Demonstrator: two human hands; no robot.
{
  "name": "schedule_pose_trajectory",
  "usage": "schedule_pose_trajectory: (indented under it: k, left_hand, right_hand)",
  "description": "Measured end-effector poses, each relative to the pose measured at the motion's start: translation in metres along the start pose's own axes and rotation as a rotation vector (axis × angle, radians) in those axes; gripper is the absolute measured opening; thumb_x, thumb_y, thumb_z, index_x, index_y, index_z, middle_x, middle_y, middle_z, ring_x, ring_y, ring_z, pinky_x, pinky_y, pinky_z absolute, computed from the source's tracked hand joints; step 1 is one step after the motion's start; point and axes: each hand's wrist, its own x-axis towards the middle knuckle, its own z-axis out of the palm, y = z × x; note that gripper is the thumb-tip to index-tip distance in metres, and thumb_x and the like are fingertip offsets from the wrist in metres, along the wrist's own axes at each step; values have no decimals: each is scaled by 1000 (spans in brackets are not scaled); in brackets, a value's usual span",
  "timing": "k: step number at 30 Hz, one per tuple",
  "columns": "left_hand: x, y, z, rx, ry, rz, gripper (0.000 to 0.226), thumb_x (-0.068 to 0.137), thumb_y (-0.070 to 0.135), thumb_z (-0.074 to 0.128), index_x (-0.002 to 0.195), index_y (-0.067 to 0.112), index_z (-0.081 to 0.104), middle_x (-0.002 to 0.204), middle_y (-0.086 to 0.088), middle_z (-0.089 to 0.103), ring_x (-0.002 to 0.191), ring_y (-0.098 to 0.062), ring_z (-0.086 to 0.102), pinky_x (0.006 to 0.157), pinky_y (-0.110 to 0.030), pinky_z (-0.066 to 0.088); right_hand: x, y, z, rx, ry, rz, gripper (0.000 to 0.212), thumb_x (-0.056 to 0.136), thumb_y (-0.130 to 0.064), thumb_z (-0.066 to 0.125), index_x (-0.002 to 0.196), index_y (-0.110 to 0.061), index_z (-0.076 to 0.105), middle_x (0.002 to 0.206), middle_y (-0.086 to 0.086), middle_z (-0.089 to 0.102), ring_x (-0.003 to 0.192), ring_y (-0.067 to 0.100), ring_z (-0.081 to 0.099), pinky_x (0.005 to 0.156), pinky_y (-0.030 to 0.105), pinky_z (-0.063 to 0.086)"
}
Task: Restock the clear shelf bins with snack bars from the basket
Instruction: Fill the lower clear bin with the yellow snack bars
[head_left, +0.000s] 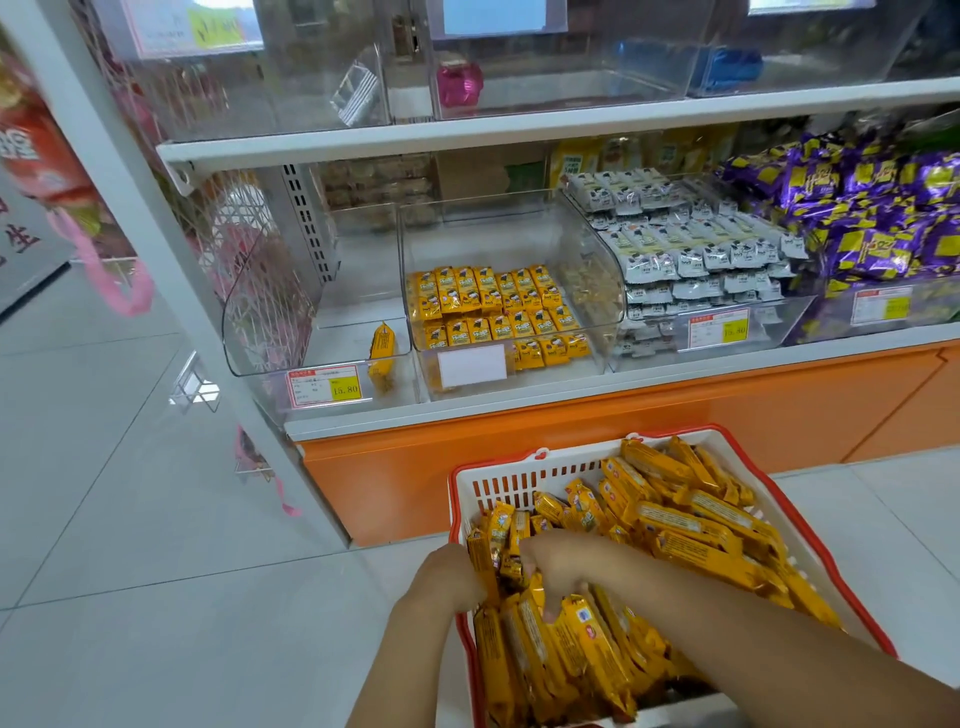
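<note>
Snack bars (691, 525) heaped high in the red-rimmed basket (460, 483) on the floor (156, 597). Gripped in bunches by left hand (448, 578) and right hand (569, 566), close together among them. Judged barely begun: just one bar (382, 345) lying in the left clear bin (260, 317), the rest to go.

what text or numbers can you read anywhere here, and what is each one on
"15.80": price tag on the left clear bin.
"15.80": price tag on the bin of white packets.
"生": sign at the left edge; the rest of it is cut off.
Too blurred or small: the purple bin's tag, the top-shelf tags, the print on the snack bars.
The middle bin's white label looks blank.
</note>
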Motion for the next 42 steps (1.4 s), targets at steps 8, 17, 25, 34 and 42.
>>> schedule_pose_trajectory:
  k: [8, 17, 25, 34, 42]
  left_hand:
    - [0, 3, 2, 37, -59, 26, 20, 82, 21, 70, 80, 12, 52, 83, -2, 53, 89, -18, 57, 59, -18, 40]
    - [-5, 9, 0, 125, -71, 12, 42, 83, 23, 71, 118, 2, 58, 116, -13, 61, 112, -23, 59, 89, -28, 48]
    - [-12, 10, -23, -281, -276, 140, 32, 87, 41, 63, 91, 8, 63, 90, -8, 59, 90, -20, 58, 66, -17, 43]
    - [-15, 18, -27, -876, -511, 366, 50, 80, 28, 70, 122, 2, 59, 124, -17, 62, 114, -28, 59, 97, -41, 49]
    - [-21, 24, -41, -1115, -378, 384, 72, 64, 32, 86, 122, -1, 58, 108, -14, 58, 97, -28, 51, 92, -39, 42]
  right_hand:
    - [0, 25, 9, 109, -59, -126, 60, 87, -32, 68, 137, -22, 36, 126, 11, 44, 108, 29, 51, 76, 34, 42]
    - [-2, 36, -1, 66, -153, -173, 55, 86, -20, 70, 135, -22, 43, 125, 11, 49, 104, 27, 53, 70, 31, 45]
    - [-15, 60, -38, 363, -154, -365, 52, 86, -17, 70, 131, -25, 46, 125, 10, 53, 95, 16, 55, 75, 30, 48]
    - [-37, 87, -79, 685, -91, -583, 46, 85, -2, 67, 121, -24, 50, 117, 7, 63, 101, 25, 58, 85, 47, 45]
    - [-68, 113, -104, 986, 148, -666, 56, 73, 15, 69, 117, -12, 50, 111, 10, 63, 110, 24, 55, 76, 27, 51]
